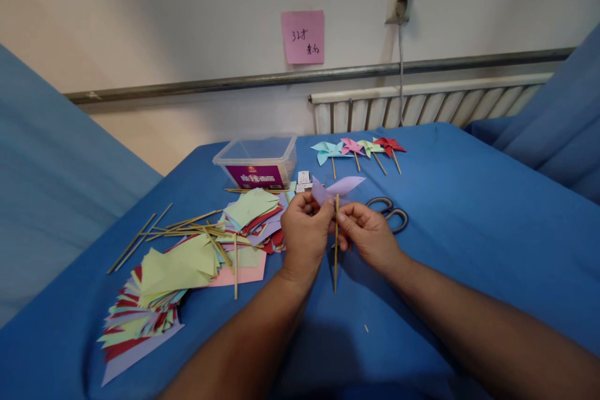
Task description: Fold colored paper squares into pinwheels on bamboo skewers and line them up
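Between my hands, above the blue cloth, is a purple paper pinwheel (347, 185) with a thin wooden stick (336, 262) hanging upright beneath it. My left hand (307, 225) is closed on the pinwheel, its thumb at the top of the stick. The fingers of my right hand (368, 231) are pinched at the stick's upper part from the right. Where paper and stick meet is partly covered by my fingers. Just behind my right hand lie scissors with dark handles (398, 219), their blades hidden.
Finished pinwheels in blue (328, 151), pink, green and red (390, 145) lie at the back. A clear plastic box (255, 153) and small white boxes (304, 178) stand left of them. Coloured paper stacks (178, 265) and loose sticks (187, 229) cover the left side.
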Demonstrator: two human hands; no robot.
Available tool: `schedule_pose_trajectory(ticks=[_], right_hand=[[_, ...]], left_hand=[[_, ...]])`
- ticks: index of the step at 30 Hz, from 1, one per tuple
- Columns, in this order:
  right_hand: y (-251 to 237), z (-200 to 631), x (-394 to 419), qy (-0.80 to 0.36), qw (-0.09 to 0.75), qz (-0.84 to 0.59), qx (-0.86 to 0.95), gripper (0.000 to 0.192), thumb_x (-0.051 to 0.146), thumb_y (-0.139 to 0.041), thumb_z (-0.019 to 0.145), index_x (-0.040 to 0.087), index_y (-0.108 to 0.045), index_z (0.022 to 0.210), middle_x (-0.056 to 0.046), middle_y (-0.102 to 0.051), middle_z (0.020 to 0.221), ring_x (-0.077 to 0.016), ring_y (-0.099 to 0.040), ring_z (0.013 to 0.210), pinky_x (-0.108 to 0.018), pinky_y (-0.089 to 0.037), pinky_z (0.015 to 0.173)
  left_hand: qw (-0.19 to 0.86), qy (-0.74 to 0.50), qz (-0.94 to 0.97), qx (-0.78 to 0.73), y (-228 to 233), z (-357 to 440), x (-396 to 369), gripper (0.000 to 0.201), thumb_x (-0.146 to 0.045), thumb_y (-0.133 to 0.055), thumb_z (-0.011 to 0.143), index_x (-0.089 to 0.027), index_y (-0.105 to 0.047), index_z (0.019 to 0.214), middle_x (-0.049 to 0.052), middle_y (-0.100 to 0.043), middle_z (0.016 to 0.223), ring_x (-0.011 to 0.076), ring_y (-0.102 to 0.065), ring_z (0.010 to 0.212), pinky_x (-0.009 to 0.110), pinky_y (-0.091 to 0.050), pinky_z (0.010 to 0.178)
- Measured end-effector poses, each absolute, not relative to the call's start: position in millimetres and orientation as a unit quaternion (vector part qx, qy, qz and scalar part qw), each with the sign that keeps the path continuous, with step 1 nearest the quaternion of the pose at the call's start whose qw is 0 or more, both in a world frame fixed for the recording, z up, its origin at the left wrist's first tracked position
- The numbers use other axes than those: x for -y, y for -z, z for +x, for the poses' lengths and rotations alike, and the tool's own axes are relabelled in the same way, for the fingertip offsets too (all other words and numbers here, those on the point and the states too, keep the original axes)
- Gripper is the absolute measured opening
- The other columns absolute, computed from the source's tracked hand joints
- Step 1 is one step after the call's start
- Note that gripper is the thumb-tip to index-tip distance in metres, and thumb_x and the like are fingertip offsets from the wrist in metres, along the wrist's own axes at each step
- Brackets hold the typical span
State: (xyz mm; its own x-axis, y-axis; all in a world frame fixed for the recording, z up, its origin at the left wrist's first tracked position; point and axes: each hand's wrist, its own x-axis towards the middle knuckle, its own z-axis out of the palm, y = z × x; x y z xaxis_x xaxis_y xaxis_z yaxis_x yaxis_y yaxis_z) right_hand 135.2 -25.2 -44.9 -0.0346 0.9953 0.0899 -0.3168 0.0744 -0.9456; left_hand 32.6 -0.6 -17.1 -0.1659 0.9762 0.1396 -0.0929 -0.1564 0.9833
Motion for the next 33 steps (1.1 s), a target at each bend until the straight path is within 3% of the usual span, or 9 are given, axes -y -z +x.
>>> schedule_pose_trajectory(ticks=[33], right_hand=[[42.1, 135.1, 27.5, -0.562, 0.597, -0.376, 0.432, 0.033, 0.048, -0.071, 0.076, 0.019, -0.054, 0.077, 0.005, -0.062, 0.057, -0.0065, -0.050, 0.039, -0.019, -0.038, 0.037]], left_hand=[[0.432, -0.600, 0.467, -0.485, 7.5, 35.5, 6.6, 0.020, -0.022, -0.075, 0.063, -0.015, -0.061, 0.076, -0.001, -0.063, 0.063, 0.0098, -0.056, 0.051, 0.019, -0.041, 0.046]])
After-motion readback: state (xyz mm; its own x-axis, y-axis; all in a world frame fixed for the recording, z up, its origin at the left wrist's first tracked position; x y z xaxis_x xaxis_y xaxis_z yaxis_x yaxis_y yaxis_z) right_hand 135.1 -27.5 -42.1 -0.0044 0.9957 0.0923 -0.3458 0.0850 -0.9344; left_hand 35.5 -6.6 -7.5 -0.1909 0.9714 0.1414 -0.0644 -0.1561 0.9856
